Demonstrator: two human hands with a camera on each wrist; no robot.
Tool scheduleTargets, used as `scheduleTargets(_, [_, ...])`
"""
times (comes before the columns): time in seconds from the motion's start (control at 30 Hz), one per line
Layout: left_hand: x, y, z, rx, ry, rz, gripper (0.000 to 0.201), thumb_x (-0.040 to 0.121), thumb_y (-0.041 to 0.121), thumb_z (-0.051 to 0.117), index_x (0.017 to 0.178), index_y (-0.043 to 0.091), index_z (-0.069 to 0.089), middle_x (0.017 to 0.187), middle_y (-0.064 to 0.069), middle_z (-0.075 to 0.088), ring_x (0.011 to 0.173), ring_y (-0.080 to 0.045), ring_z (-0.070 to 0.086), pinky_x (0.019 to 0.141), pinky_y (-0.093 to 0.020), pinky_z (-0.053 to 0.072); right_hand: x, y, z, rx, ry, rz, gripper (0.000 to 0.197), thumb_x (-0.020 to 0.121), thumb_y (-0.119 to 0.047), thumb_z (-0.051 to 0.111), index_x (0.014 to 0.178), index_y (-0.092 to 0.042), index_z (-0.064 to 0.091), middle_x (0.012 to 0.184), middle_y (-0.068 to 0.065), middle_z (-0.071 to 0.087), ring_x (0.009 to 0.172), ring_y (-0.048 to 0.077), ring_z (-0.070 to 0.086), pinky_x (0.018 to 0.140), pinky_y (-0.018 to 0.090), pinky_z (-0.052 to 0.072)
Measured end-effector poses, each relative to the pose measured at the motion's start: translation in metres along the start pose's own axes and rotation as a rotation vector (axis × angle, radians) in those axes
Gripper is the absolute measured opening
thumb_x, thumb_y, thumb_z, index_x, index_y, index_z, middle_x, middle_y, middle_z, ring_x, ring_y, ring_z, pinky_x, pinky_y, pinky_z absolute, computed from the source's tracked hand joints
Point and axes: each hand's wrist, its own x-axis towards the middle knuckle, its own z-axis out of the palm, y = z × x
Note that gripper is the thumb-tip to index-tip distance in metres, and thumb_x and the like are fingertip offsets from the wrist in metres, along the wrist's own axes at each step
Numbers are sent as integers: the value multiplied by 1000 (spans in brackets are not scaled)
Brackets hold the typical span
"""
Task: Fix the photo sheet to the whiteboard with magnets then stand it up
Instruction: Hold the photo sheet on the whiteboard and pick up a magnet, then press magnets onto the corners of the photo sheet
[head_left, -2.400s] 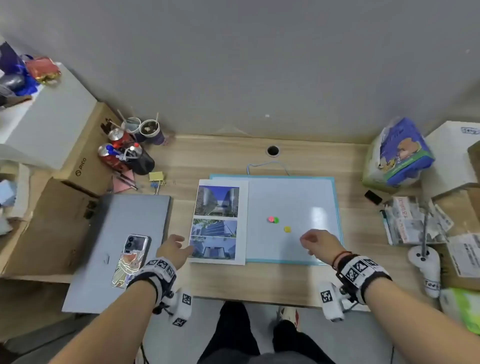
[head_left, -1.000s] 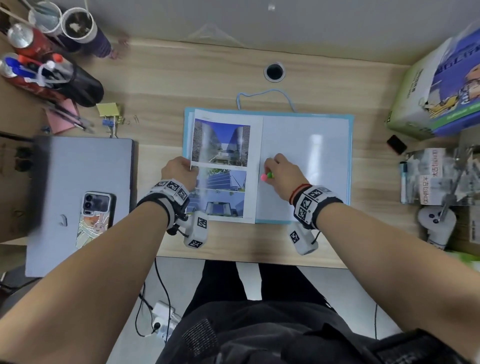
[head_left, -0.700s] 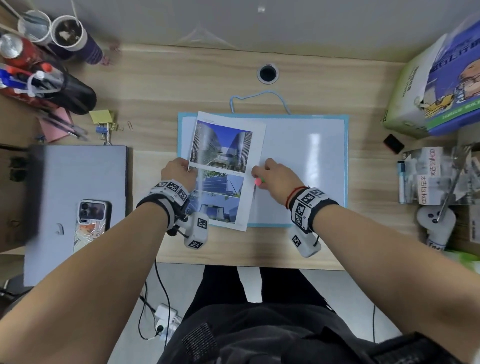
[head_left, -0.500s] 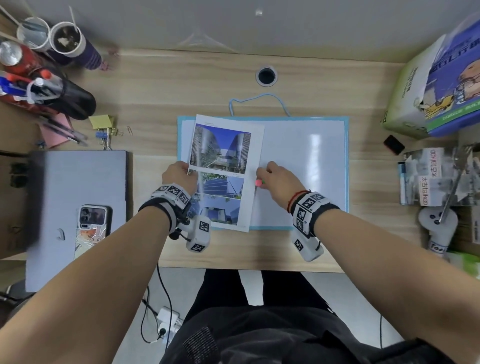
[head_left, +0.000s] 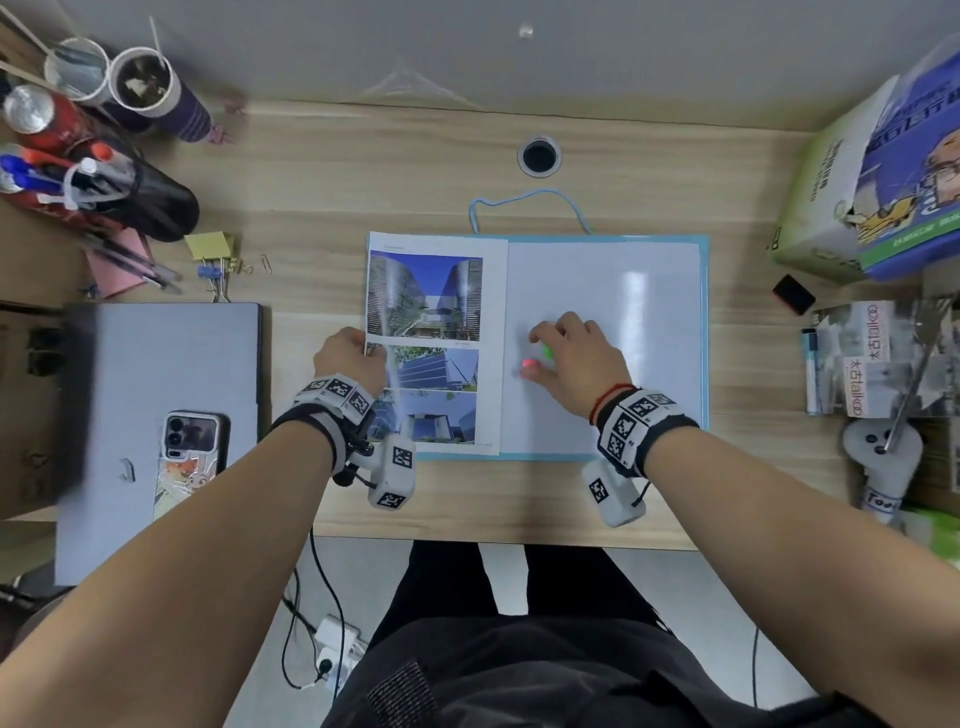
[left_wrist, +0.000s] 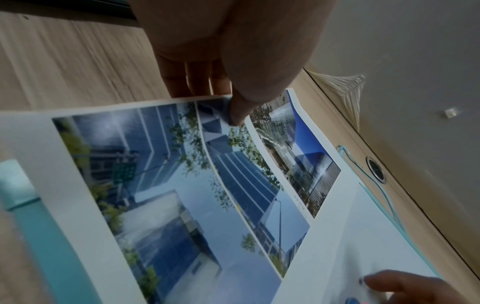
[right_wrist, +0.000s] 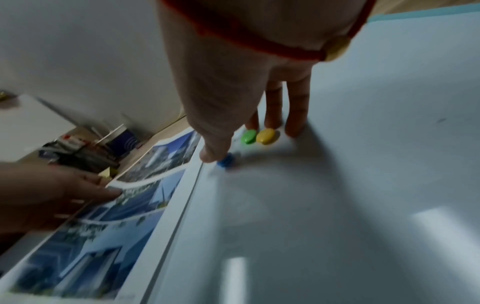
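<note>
— Is anything fixed yet?
— No. The photo sheet (head_left: 436, 343) is laid on the whiteboard's (head_left: 660, 332) left half, pinched by the left hand (head_left: 349, 358); the magnets (right_wrist: 258, 136) are touched by the right hand's (head_left: 576, 358) straight fingers. Pinning and standing are left.

Photo sheet (head_left: 436, 345) now squared flat on whiteboard (head_left: 608, 291) left half; right hand (head_left: 576, 356) further right.

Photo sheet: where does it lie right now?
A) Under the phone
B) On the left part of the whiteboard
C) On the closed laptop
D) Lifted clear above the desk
B: the photo sheet lies on the left part of the whiteboard, its left edge pinched by the left hand.
</note>
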Motion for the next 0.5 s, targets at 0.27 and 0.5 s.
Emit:
scheduleTargets(0.27, [-1, 3, 6, -7, -13, 26, 31, 90, 26, 60, 116, 8, 62, 107, -16, 71, 104, -36, 64, 86, -36, 50, 5, -2, 21, -74, 22, -233, 15, 90, -2, 52, 104, -9, 51, 100, 13, 51, 79, 22, 33, 57, 46, 52])
scheduleTargets(0.5, [-1, 6, 12, -23, -29, 31, 29, 89, 26, 61, 113, 9, 62, 105, -14, 71, 102, -35, 65, 84, -34, 50, 4, 8, 5, 358, 70, 45, 10, 93, -2, 46, 101, -4, 52, 95, 7, 54, 75, 19, 54, 61, 20, 44])
